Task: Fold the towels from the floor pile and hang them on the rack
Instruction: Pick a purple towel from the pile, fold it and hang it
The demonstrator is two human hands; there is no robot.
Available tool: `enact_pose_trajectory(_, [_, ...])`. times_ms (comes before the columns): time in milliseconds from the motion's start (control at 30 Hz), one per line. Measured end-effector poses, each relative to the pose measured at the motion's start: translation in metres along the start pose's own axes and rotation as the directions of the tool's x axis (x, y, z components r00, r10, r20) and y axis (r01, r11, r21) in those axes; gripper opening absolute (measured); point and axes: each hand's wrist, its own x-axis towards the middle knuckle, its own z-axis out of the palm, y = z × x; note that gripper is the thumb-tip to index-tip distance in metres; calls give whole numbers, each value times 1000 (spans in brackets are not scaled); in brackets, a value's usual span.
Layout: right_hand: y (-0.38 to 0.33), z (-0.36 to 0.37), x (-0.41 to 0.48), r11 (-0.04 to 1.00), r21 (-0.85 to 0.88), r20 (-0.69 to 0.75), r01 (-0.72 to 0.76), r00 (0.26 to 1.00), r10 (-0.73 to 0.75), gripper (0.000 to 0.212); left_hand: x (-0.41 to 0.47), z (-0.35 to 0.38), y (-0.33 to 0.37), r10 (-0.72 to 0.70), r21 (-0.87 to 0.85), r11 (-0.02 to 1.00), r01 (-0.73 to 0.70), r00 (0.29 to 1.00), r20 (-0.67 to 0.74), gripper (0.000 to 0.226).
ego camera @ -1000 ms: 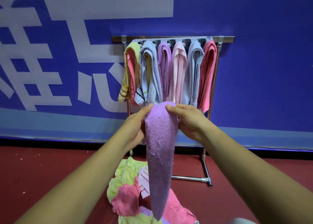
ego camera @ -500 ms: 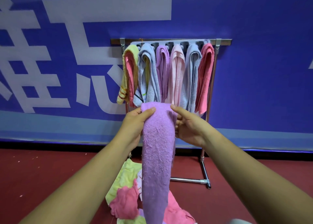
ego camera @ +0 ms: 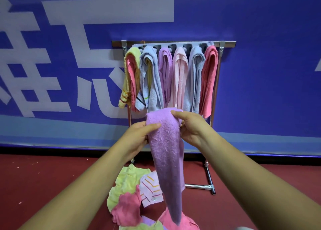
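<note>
The fingers of the left hand (ego camera: 137, 137) pinch the left edge of the purple towel (ego camera: 165, 153), with the thumb laid across its front. Those of the right hand (ego camera: 192, 127) grip the top right corner, thumb over the fold and the rest curled behind. Both hands hold cloth; neither is spread wide.

Since a second ago the left thumb has slid from the top edge to a lower spot on the side. The right hand has kept its place, so the top edge now slants, higher toward one o'clock. The towel hangs from the hands as a long narrow strip toward six o'clock, its tip over the floor pile (ego camera: 128, 200). I judge this a regrip to smooth or halve the strip before hanging; the fold does not look finished.

At twelve o'clock, beyond the hands, the rack (ego camera: 229, 44) carries six folded towels side by side. They fill the bar as far as shows, so a free place may be hard to find. Several more towels lie in the pile.
</note>
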Motion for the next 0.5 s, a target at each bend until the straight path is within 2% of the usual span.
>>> enact_pose_trajectory(67, [-3, 1, 1, 999, 44, -27, -13, 1000, 14, 15, 2, -4, -5, 21, 48, 999, -21, 1000, -15, 17])
enact_pose_trajectory(167, [-8, -3, 4, 999, 48, -40, -12, 999, 14, 11, 10, 0, -1, 66, 6, 998, -66, 996, -58, 22])
enact_pose_trajectory(267, [-14, -12, 10, 996, -85, -20, 12, 1000, -14, 15, 21, 9, 10, 95, -17, 995, -96, 993, -71, 25])
enact_pose_trajectory(333, [-22, -22, 12, 969, -247, -5, -7, 1000, 6, 12, 31, 14, 21, 105, -11, 994, -106, 992, -62, 24])
enact_pose_trajectory(400, [-34, -31, 11, 857, -514, -40, -32, 999, 14, 16, 41, 18, 36, 109, -1, 994, -109, 993, -34, 22])
enact_pose_trajectory(433, [-41, -35, 12, 747, -664, -64, -26, 998, -22, 22, 46, 20, 43, 101, 10, 995, -101, 995, -21, 20])
enact_pose_trajectory(500, [-55, -39, 20, 481, -875, -51, 63, 974, -221, 36, 56, 24, 57, 56, 45, 997, -57, 998, 11, 16])
